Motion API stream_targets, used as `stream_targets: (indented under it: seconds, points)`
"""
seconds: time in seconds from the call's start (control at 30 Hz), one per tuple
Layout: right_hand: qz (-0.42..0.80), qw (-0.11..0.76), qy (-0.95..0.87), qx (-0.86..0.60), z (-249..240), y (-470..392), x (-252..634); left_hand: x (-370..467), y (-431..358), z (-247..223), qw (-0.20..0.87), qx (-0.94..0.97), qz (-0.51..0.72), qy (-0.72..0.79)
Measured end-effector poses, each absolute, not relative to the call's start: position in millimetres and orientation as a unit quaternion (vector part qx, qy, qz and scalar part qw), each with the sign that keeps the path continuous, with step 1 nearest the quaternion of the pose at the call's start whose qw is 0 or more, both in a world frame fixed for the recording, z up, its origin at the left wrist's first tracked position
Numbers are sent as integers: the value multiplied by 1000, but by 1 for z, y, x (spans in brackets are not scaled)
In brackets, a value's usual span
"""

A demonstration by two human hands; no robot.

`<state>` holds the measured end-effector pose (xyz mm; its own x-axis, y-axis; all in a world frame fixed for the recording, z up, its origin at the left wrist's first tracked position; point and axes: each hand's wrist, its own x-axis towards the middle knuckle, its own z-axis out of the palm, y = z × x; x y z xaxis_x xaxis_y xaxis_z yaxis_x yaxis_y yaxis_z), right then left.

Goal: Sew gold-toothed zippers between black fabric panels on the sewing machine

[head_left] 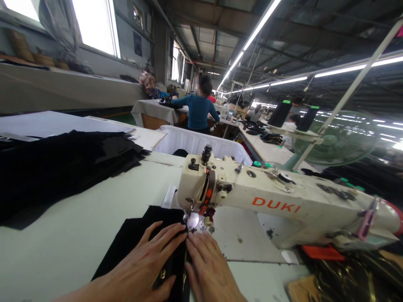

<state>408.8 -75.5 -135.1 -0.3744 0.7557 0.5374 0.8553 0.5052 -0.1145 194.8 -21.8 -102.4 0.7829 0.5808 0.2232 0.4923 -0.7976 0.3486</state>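
Note:
A piece of black fabric (126,241) lies on the pale table, its right edge at the needle area of a white sewing machine (239,197). My left hand (151,256) rests on this fabric with fingers stretched toward the presser foot. Just right of it, my right hand (208,264) lies flat at the fabric's edge, fingertips close to the lit needle plate (194,221). Neither hand grips anything that I can see. A small gold-coloured piece (163,274) shows beside my left thumb.
A stack of black fabric pieces (63,167) covers the table's left side. Behind the machine stands a white plastic bin (201,140). Thread cones (280,113) and a green fan (333,138) are at the right. A person (198,109) in a teal top works farther back.

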Motion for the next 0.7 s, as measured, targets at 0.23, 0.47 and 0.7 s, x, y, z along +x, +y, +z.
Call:
stream_targets:
  seconds: [0.23, 0.47, 0.7]
  points:
    - [-138, 272, -825, -475, -139, -66, 408, 195, -15, -100, 130, 938, 172, 272]
    - [-156, 255, -812, -500, -138, -56, 408, 200, 0, -102, 127, 939, 175, 267]
    - [-117, 255, -815, -507, -131, -55, 410, 203, -1, -111, 102, 937, 178, 284]
